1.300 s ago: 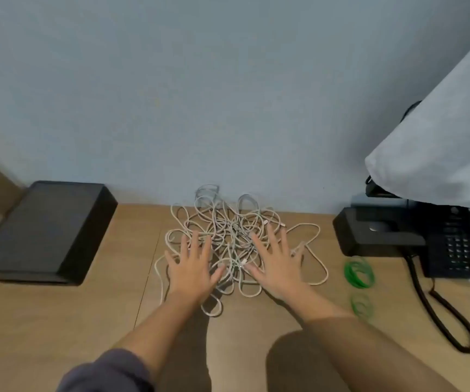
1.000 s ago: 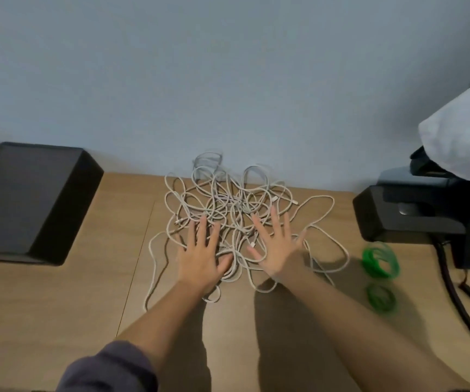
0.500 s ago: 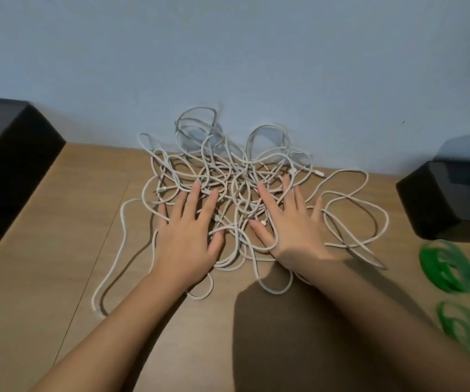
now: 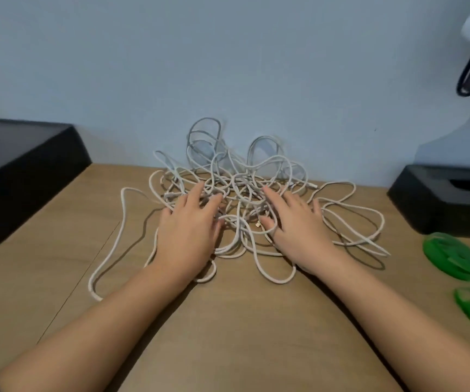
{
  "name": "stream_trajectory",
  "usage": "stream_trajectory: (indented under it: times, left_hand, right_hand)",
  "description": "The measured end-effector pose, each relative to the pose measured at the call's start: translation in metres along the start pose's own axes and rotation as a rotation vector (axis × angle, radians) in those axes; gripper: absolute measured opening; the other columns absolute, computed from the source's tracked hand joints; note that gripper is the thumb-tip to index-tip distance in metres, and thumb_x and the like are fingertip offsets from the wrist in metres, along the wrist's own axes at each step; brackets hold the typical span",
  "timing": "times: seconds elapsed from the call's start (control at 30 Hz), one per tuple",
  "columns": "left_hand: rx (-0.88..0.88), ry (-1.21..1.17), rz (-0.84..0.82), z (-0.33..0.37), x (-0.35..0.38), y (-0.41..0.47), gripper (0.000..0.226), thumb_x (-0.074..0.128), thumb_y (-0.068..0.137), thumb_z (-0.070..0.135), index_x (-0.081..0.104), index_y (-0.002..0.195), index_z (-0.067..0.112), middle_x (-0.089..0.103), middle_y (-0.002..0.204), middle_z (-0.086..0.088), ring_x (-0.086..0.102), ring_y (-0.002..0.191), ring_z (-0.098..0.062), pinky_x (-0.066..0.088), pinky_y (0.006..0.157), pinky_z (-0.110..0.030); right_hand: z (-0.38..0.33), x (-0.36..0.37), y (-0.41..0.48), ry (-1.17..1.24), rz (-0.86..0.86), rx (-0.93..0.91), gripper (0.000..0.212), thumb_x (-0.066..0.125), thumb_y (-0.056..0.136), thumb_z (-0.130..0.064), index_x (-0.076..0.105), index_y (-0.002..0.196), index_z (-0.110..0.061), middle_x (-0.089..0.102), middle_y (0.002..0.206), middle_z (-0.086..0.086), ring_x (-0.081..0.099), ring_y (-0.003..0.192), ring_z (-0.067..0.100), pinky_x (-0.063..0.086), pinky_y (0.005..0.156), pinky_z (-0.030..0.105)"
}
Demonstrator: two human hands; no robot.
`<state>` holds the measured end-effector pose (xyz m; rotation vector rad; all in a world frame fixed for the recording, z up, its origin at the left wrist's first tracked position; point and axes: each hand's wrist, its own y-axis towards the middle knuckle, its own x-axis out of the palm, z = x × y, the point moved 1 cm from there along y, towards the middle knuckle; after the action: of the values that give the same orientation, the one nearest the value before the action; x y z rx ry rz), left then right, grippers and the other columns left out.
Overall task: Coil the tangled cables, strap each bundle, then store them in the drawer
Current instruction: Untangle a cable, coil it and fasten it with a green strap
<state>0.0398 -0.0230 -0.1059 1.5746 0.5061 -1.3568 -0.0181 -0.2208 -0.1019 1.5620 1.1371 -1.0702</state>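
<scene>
Evidently at the outset: the tangled heap of white cords [image 4: 236, 179] lies uncoiled on the light wooden bench [image 4: 228, 321] by the wall, left hand [image 4: 188, 233] and right hand [image 4: 299, 230] resting on it, fingers spread and grasping nothing, the green looped straps [image 4: 454, 258] unused, no drawer in view.

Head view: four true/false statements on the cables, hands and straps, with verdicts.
1. The left hand and right hand rest with spread fingers on the white cables. True.
2. The cables are coiled into strapped bundles. False: they form one loose tangle with no strap on it.
3. Two green straps lie on the table, right of the tangle. True.
4. The left hand holds a green strap. False: both straps lie untouched.
</scene>
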Motion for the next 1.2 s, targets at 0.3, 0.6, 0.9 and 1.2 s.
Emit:
stream_trajectory:
  times: [0.3,0.6,0.9,1.2]
  left_hand:
    - [0.145,-0.131,0.119,-0.007,-0.007,-0.007,0.018,0.061,0.086,0.037,0.075,0.086,0.026,0.066,0.1,0.004,0.06,0.097,-0.025,0.043,0.072,-0.038]
    - [0.205,-0.286,0.102,-0.022,0.003,0.0,0.011,0.068,0.089,0.028,0.073,0.092,0.019,0.064,0.111,0.0,0.056,0.108,-0.023,0.039,0.084,-0.034]
    - [-0.079,-0.358,0.137,-0.011,-0.011,-0.008,0.022,0.052,0.082,0.026,0.063,0.101,0.024,0.057,0.109,0.006,0.05,0.11,-0.017,0.035,0.095,-0.047]
    - [0.326,-0.181,0.321,0.024,-0.023,-0.022,0.029,0.062,0.086,0.039,0.071,0.109,0.024,0.065,0.1,0.008,0.058,0.101,-0.015,0.016,0.111,-0.068]
  right_hand:
    - [0.003,-0.011,-0.042,0.154,0.354,-0.438,0.009,0.071,0.08,-0.019,0.072,0.089,-0.018,0.07,0.103,-0.002,0.064,0.102,0.023,0.047,0.091,0.045]
    - [0.0,-0.007,-0.045,0.405,0.374,-0.213,0.014,0.053,0.098,-0.017,0.067,0.1,-0.016,0.071,0.091,-0.003,0.065,0.083,0.014,0.047,0.073,0.029]
    - [0.011,-0.017,-0.049,0.79,0.575,-0.007,0.018,0.056,0.096,-0.006,0.071,0.101,-0.015,0.061,0.097,-0.009,0.06,0.084,0.004,0.047,0.071,0.019]
    - [-0.005,-0.03,-0.064,1.263,0.411,0.036,0.027,0.052,0.094,0.006,0.066,0.108,-0.012,0.075,0.099,0.003,0.069,0.093,0.008,0.051,0.075,0.016]
